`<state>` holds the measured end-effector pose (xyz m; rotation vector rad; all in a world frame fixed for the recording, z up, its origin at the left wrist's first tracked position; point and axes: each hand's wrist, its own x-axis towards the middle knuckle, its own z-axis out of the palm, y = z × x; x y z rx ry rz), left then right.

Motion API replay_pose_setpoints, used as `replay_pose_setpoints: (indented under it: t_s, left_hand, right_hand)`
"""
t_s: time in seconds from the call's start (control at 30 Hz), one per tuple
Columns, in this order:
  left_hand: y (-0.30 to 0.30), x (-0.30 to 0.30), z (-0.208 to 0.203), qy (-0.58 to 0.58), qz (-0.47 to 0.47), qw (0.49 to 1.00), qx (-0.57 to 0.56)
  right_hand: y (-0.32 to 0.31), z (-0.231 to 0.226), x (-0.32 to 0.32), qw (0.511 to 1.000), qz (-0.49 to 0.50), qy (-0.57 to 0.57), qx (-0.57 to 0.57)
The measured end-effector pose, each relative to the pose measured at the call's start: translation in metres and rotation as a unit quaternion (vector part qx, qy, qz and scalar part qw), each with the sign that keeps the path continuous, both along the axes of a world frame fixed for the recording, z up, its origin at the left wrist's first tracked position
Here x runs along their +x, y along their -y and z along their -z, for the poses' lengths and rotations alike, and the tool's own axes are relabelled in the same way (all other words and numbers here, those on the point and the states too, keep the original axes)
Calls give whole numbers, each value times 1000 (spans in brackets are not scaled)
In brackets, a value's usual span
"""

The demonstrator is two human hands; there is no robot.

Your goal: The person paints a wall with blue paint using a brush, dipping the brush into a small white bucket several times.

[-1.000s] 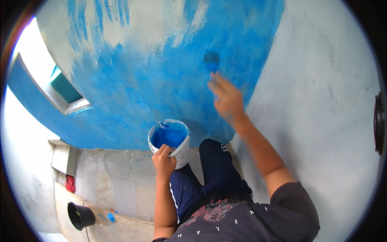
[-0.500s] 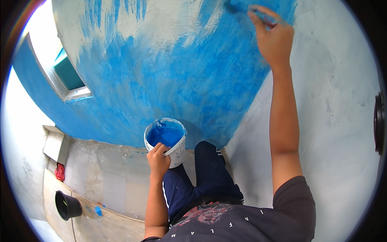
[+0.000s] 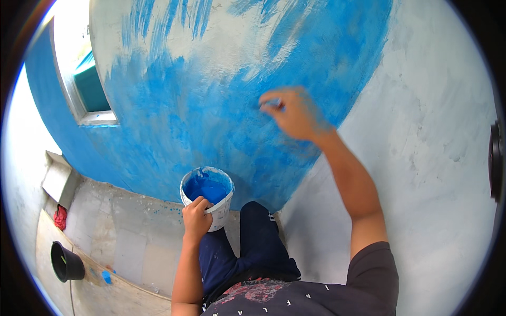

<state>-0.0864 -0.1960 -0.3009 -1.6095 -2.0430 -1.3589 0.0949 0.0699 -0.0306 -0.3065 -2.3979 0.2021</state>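
Note:
My left hand (image 3: pixel 197 218) is closed on the rim of a white bucket (image 3: pixel 221 213) spattered with paint. Blue paint (image 3: pixel 209 190) fills part of it, and its inner wall is smeared blue. In front of the wall (image 3: pixel 174 113), my right hand (image 3: pixel 295 113) is closed on a paintbrush (image 3: pixel 257 105). Motion blurs the brush, and its blue bristles barely stand out from the blue behind; whether they touch the wall I cannot tell. Solid blue covers the wall's lower part, while higher up streaky strokes leave pale patches.
On the right, a pale grey wall (image 3: pixel 421 131) meets the blue one at a corner. A window (image 3: pixel 95 89) opens at the left. Lower left are a black bucket (image 3: pixel 67 262), a red cloth-like bundle (image 3: pixel 60 217) and a blue spot (image 3: pixel 107 277) on a ledge. My knees face the wall.
My right hand has come down and left from high on the wall with the paintbrush. The view has shifted a little; my left hand keeps its grip on the bucket.

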Motion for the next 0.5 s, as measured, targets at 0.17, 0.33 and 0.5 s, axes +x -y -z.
replay_pose_setpoints:
  t_s: [0.17, 0.33, 0.5]
  left_hand:
    - [1, 6, -5, 16, -7, 1000, 18]
    - [6, 2, 0, 25, -16, 999, 14]
    - [3, 3, 2, 12, -10, 1000, 23]
  right_hand:
    - [-35, -109, 36, 979, 114, -129, 110]
    - [-25, -136, 31, 849, 112, -385, 344]
    - [-49, -44, 25, 895, 129, -178, 388]
